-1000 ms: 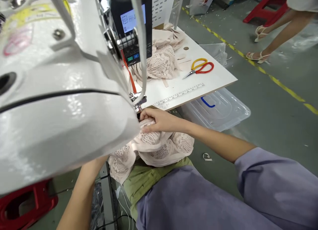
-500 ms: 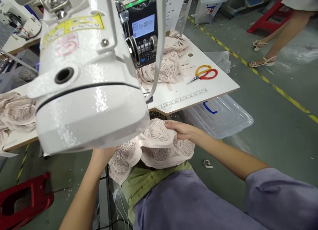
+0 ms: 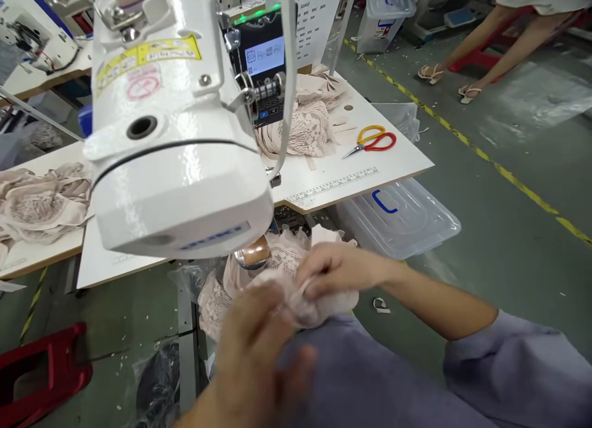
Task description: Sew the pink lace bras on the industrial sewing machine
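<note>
A pale pink lace bra is bunched up at my lap. My right hand pinches its fabric between thumb and fingers. My left hand is smeared by motion in front of the bra's left side; its fingers look spread apart, with nothing visibly held. More pale pink lace hangs to the left, below the machine head. The white sewing machine stands over the work and hides part of the fabric behind it. A shiny, orange-brown rounded part shows just under the head.
Red-and-yellow-handled scissors lie on the white table beside a printed ruler scale. Lace pieces are heaped behind, and another pile lies left. A lidded clear bin stands below right. A person's legs show beyond.
My left hand has come from under the machine head toward me, in front of the bra. My right hand has moved slightly nearer, and the spread bra is now bunched. The view has shifted.
</note>
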The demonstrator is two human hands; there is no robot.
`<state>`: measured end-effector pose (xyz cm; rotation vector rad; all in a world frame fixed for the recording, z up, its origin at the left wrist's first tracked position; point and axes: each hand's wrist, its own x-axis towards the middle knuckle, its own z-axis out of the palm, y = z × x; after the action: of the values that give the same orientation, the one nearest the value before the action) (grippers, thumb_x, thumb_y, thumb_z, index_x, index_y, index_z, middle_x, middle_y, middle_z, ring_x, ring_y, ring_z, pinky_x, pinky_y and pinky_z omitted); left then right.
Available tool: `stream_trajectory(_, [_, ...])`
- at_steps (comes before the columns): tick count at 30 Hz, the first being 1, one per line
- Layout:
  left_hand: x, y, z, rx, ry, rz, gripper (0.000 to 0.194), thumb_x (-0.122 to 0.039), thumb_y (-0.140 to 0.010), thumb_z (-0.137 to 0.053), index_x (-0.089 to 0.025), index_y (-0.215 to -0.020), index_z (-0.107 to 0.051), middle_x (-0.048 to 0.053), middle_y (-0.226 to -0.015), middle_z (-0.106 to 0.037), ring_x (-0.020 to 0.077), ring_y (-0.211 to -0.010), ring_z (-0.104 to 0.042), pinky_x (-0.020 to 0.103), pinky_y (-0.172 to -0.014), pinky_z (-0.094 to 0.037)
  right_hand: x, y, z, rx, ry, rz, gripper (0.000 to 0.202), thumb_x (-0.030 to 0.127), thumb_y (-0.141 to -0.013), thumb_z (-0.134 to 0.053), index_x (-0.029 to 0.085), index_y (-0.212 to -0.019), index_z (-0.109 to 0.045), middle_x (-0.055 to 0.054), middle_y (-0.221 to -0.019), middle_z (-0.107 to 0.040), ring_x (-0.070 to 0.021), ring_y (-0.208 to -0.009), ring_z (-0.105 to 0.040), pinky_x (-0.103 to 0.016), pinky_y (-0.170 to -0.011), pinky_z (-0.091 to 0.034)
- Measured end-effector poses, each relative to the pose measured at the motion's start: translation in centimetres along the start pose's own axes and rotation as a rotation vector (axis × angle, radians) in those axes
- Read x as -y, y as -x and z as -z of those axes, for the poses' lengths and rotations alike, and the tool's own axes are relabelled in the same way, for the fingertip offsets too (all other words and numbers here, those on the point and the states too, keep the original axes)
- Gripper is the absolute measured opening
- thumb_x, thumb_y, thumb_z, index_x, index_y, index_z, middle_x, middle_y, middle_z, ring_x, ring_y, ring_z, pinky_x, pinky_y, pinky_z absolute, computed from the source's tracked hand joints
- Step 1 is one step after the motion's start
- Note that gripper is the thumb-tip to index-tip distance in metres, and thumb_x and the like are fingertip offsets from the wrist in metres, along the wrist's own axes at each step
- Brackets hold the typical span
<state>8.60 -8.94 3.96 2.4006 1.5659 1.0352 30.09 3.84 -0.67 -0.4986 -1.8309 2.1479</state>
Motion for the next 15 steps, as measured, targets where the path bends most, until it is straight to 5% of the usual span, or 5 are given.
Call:
stream_trajectory(3, [-0.7,-0.4,-1.5,0.254,0.138,0.091,0.059,-0.038,-0.083,-0.071,-0.023,-0.135,-0.049,0.014,-0.114,-0.072,0.0286,-0.102,-0.07,0.039,-0.081,-0.059,2.8,-1.0,-2.8,0.226,0.309,0.115,0.027,0.027,-0.1,-0.051,0.018,-0.102,-0.077,-0.005,-0.101,-0.077,-0.017,-0.093,-0.07,-0.028,-0.084,-0.052])
stream_trajectory(6, [1.9,-0.9,-1.7,0.438,0.229,0.475,0.017,-0.039,-0.087,-0.064,-0.022,-0.091,-0.067,-0.002,-0.062,-0.064,0.0148,-0.052,-0.059,0.024,-0.047,-0.043,3.2,-1.7,-3.4,-0.007,0.549,0.092,0.029,0.03,-0.102,-0.049,0.019,-0.109,-0.075,-0.005,-0.102,-0.077,-0.0178,-0.089,-0.07,-0.028,-0.078,-0.048])
stream_trajectory(10, [5.3,-1.4,-1.2,0.256,0.192,0.704,0.032,-0.048,-0.089,-0.059,-0.02,-0.075,-0.066,-0.003,-0.057,-0.058,0.0112,-0.051,-0.05,0.021,-0.049,-0.037,1.6,-3.2,-1.8,-0.3,0.639,0.028,0.033,0.042,-0.098,-0.055,0.019,-0.081,-0.071,-0.001,-0.078,-0.073,-0.0149,-0.071,-0.063,-0.027,-0.063,-0.038])
stream_trajectory(13, [6.4,-2.3,-1.7,0.077,0.097,0.782,0.031,-0.048,-0.084,-0.063,-0.02,-0.07,-0.064,-0.002,-0.06,-0.059,0.0133,-0.056,-0.052,0.023,-0.052,-0.039,0.5,-4.8,-0.6,-0.391,0.599,-0.022,0.048,0.051,-0.093,-0.058,0.017,-0.059,-0.052,0.003,-0.058,-0.054,-0.0105,-0.056,-0.048,-0.026,-0.056,-0.029])
stream_trajectory(15, [6.7,-3.0,-2.1,0.046,0.072,0.856,0.04,-0.046,-0.081,-0.064,-0.021,-0.052,-0.048,-0.003,-0.049,-0.046,0.0123,-0.051,-0.042,0.024,-0.047,-0.033,0.1,-5.8,0.1,-0.407,0.561,-0.043,0.052,0.054,-0.09,-0.06,0.018,-0.057,-0.045,0.004,-0.054,-0.044,-0.0098,-0.055,-0.042,-0.026,-0.055,-0.027])
